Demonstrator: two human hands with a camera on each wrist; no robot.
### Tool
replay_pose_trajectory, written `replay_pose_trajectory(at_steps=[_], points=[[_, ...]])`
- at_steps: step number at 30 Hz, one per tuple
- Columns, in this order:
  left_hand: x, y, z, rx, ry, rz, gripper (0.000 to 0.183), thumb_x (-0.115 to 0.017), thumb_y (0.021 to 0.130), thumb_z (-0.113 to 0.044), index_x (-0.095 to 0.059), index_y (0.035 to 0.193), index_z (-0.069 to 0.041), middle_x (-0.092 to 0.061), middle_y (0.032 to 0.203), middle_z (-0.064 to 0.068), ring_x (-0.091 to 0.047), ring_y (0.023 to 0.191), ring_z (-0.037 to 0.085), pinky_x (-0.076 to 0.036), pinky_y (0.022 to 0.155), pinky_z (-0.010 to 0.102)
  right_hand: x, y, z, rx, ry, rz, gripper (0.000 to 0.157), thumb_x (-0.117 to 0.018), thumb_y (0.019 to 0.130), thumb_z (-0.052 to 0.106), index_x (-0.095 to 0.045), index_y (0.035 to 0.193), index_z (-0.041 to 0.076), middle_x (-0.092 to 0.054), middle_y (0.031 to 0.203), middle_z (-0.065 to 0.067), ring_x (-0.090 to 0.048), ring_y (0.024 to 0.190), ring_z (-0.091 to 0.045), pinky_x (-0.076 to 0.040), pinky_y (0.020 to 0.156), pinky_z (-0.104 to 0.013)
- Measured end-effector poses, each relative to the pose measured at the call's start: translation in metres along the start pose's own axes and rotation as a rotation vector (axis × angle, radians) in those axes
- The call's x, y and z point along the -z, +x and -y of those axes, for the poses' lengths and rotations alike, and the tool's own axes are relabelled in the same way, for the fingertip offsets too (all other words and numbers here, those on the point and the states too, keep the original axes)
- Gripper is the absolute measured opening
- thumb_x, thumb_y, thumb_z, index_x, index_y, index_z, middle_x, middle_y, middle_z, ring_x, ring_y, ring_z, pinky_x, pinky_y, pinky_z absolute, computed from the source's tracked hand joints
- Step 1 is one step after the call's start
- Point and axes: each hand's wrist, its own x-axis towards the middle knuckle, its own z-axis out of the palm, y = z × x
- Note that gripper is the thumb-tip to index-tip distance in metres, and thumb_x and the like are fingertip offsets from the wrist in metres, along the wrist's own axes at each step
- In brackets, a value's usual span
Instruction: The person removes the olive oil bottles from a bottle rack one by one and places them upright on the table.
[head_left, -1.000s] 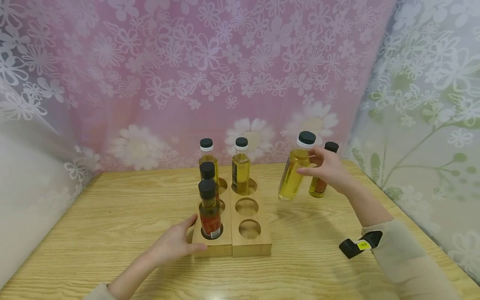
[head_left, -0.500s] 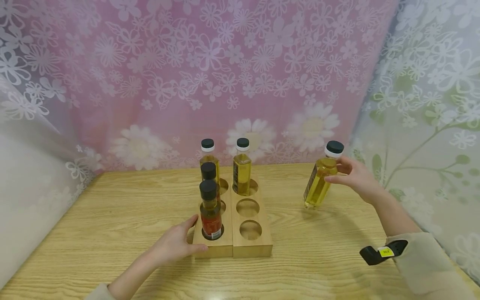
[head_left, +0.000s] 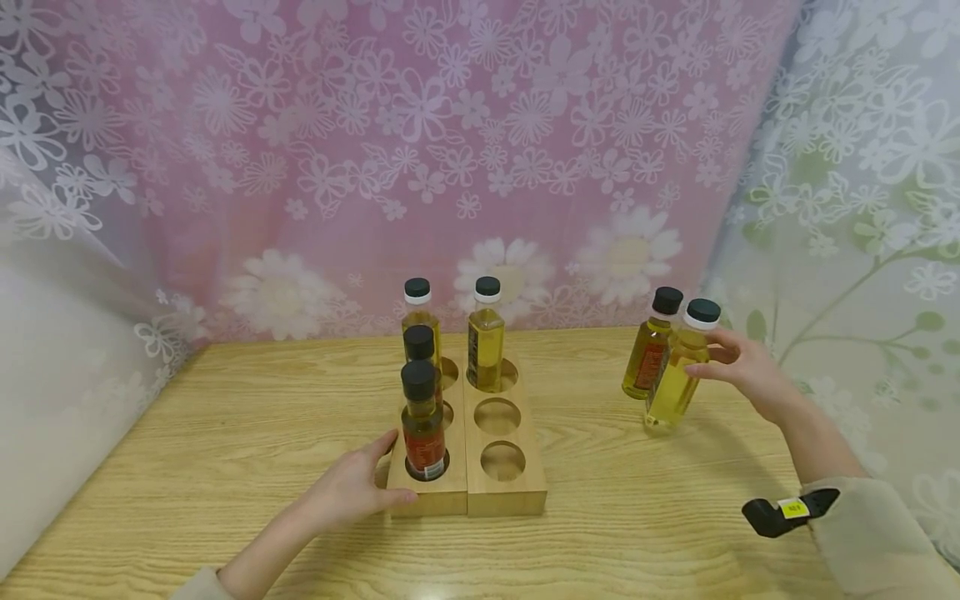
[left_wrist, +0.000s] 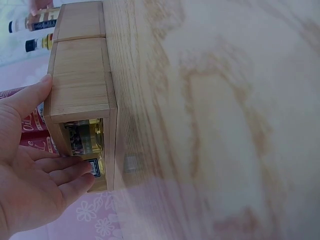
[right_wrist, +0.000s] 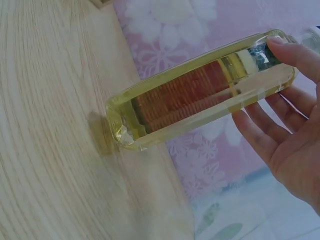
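Over the last second, the tall clear bottle of pale yellow oil with a dark cap and white collar [head_left: 677,390] has moved farther right of the pale wooden two-block rack [head_left: 508,502]. It has crossed in front of the red-labelled bottle of yellow oil with a black cap [head_left: 643,358], hidden half a second ago and now in sight again on the rack's side of it. For the work, I judge this a carry away from the rack, with the release not yet made. The carried bottle leans, cap farther from the rack than base; its base is close to the tabletop [head_left: 600,500], but I cannot tell whether it touches.

The right hand [head_left: 750,379] reaches in from the side away from the rack, thumb and fingers pinching the bottle's upper body below the collar. The left hand [head_left: 352,483] has stayed at the rack's near left corner, fingers spread, thumb along the front face and fingertips against the side.
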Motion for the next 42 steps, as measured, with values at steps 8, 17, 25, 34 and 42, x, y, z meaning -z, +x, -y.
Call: replay_pose_trajectory(at_steps=[8, 17, 25, 34, 42], points=[[-0.001, 0.0, 0.001, -0.002, 0.006, -0.006, 0.096, -0.079, 0.071, -0.04, -0.032, 0.141, 0.007, -0.045, 0.134, 0.025, -0.048, 0.118, 0.039, -0.04, 0.092, 0.053, 0.006, -0.003, -0.019, 0.025, -0.043, -0.026, 0.056, -0.063, 0.089, 0.017, -0.038, 0.136, -0.002, -0.047, 0.116, 0.014, -0.047, 0.095, 0.011, -0.037, 0.091, -0.05], [-0.001, 0.0, 0.001, -0.002, 0.0, 0.0, 0.096, -0.078, 0.072, -0.041, -0.031, 0.141, 0.007, -0.044, 0.135, 0.025, -0.047, 0.119, 0.039, -0.04, 0.093, 0.053, 0.012, -0.003, -0.032, 0.049, -0.016, 0.001, 0.048, -0.061, 0.09, 0.012, -0.043, 0.134, 0.005, -0.043, 0.113, 0.026, -0.045, 0.097, 0.012, -0.041, 0.091, -0.041], [-0.001, 0.0, 0.002, -0.001, -0.012, 0.012, 0.097, -0.078, 0.072, -0.041, -0.03, 0.141, 0.007, -0.044, 0.135, 0.025, -0.054, 0.111, 0.037, -0.041, 0.091, 0.053, 0.02, -0.003, -0.038, 0.012, -0.059, 0.057, 0.063, -0.059, 0.091, 0.013, -0.027, 0.142, -0.005, -0.042, 0.137, -0.012, -0.042, 0.099, 0.012, -0.041, 0.078, -0.017], [0.0, 0.001, 0.002, -0.013, -0.007, -0.001, 0.096, -0.078, 0.072, -0.041, -0.031, 0.141, 0.008, -0.041, 0.137, 0.025, -0.045, 0.12, 0.039, -0.04, 0.093, 0.053, 0.02, -0.006, -0.041, -0.004, 0.03, 0.103, 0.075, -0.058, 0.092, 0.009, -0.008, 0.144, -0.012, -0.011, 0.143, -0.038, -0.039, 0.097, 0.014, -0.042, 0.076, -0.011], [-0.001, 0.001, 0.002, -0.017, -0.001, -0.001, 0.096, -0.078, 0.072, -0.042, -0.031, 0.14, 0.008, -0.042, 0.137, 0.025, -0.045, 0.121, 0.039, -0.039, 0.093, 0.053, 0.022, -0.016, -0.049, 0.043, 0.05, 0.043, 0.06, -0.058, 0.091, 0.006, -0.028, 0.143, 0.0, -0.049, 0.123, 0.009, -0.049, 0.097, 0.012, -0.043, 0.077, -0.012]])
